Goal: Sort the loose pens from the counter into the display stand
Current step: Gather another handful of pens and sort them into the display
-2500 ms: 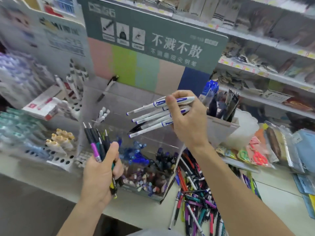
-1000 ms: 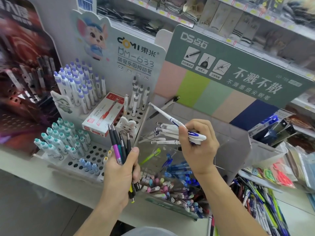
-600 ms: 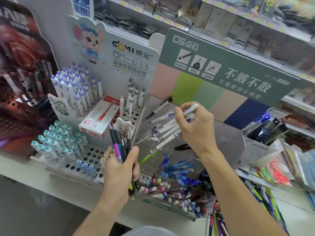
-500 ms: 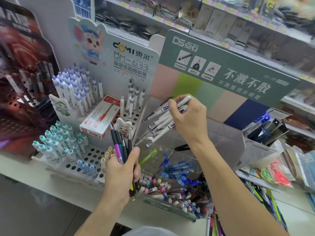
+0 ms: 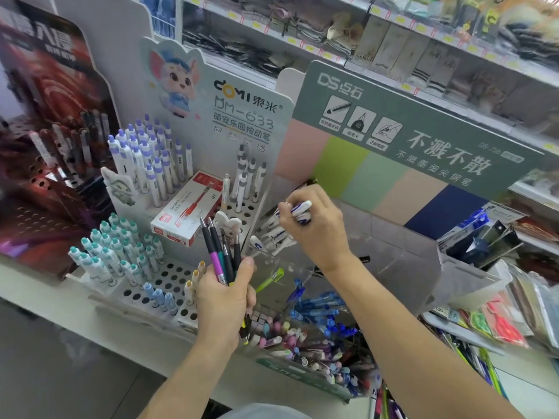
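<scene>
My right hand (image 5: pixel 314 228) grips a bundle of white pens with blue bands (image 5: pixel 276 234). Their tips point down and left into the upper back compartment of the clear acrylic display stand (image 5: pixel 402 258). My left hand (image 5: pixel 223 300) grips a bunch of dark pens (image 5: pixel 222 252), one with a magenta barrel, upright in front of the stand's left corner. Blue pens (image 5: pixel 317 306) and pastel pens (image 5: pixel 287 340) fill the stand's lower front compartments. Loose pens (image 5: pixel 472 364) lie on the counter at the lower right.
A white perforated rack (image 5: pixel 169 279) at left holds purple-capped, teal-capped and grey-striped pens, with a red and white pen box (image 5: pixel 189 208) lying on it. A green sign (image 5: pixel 423 140) backs the acrylic stand. Shelves of packaged goods run behind. Packets lie at the right edge.
My right hand has swung the white pens from a level fan to a downward tilt and carried them into the stand's back compartment. My left hand has stayed put with its dark pens.
</scene>
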`<state>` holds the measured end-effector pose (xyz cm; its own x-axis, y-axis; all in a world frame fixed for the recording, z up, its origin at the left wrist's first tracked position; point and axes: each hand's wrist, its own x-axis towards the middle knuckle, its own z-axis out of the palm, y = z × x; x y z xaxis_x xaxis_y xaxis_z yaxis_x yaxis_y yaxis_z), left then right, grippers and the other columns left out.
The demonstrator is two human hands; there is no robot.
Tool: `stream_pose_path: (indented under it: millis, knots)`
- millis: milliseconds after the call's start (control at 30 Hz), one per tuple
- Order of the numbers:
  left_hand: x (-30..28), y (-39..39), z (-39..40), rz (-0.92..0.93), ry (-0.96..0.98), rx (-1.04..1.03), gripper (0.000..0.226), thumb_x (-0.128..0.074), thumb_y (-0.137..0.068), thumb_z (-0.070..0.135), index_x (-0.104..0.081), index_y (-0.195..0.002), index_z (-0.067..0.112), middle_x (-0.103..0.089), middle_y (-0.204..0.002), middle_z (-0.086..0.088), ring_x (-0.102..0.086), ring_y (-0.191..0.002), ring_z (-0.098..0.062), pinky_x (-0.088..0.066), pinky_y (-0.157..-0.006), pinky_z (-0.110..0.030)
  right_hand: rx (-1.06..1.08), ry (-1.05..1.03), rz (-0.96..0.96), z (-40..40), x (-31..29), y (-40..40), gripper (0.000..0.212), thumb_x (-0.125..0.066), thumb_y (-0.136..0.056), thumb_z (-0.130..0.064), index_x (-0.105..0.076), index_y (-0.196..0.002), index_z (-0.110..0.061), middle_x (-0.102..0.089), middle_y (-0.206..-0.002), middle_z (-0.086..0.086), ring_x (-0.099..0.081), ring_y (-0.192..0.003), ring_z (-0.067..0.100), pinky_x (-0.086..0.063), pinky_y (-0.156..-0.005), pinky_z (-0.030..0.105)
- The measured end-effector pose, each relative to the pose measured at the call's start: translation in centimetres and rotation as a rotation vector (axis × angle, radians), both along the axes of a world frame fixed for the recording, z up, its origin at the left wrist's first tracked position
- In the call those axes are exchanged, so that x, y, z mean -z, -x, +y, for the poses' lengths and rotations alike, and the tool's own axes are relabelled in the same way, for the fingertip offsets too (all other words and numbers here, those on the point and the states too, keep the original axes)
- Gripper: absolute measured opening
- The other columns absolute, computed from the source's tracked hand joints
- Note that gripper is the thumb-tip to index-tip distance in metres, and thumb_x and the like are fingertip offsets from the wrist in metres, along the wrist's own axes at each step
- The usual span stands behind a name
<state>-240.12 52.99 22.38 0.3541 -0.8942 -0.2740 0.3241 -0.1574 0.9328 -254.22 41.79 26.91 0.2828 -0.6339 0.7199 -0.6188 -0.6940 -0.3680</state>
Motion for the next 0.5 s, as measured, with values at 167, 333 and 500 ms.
stream_pose_path:
  millis: [167,333,500]
  knots:
    - [-0.2,0.6,-0.4,-0.124,0.011,-0.051,0.015,-0.068,-0.093,0.027,-0.057,-0.091,0.017,-0.056,-0.048,-0.003,-0.053,-0.044,-0.015,-0.048,-0.051,-0.034,0.024,0.015,0.165,0.7,2.6,-0.6,0.021,-0.067,-0.096,-0.028,-0.068,-0.092,-0.008,-0.060,-0.092,0.005,-0.058,-0.065,0.018,-0.052,-0.049,0.034]
    - [-0.2,0.9,-0.7,-0.245,0.020,-0.068,0.018,-0.068,-0.093,0.030,-0.058,-0.091,0.016,-0.060,-0.048,-0.005,-0.055,-0.042,-0.011,-0.045,-0.051,-0.027,0.177,-0.080,0.205,2.0,3.0,-0.8,0.042,-0.069,-0.093,-0.047,-0.058,-0.120,-0.017,-0.052,-0.109,0.002,-0.055,-0.061,0.014,-0.049,-0.045,0.026]
    - [-0.4,1.0,-1.3,-0.311,0.029,-0.030,0.016,-0.069,-0.092,0.031,-0.061,-0.090,0.017,-0.060,-0.048,-0.004,-0.055,-0.041,-0.007,-0.044,-0.054,-0.021,0.203,-0.175,-0.047,4.1,3.5,0.6,0.034,-0.069,-0.096,-0.036,-0.060,-0.122,-0.018,-0.048,-0.110,-0.004,-0.050,-0.058,0.009,-0.051,-0.055,0.029]
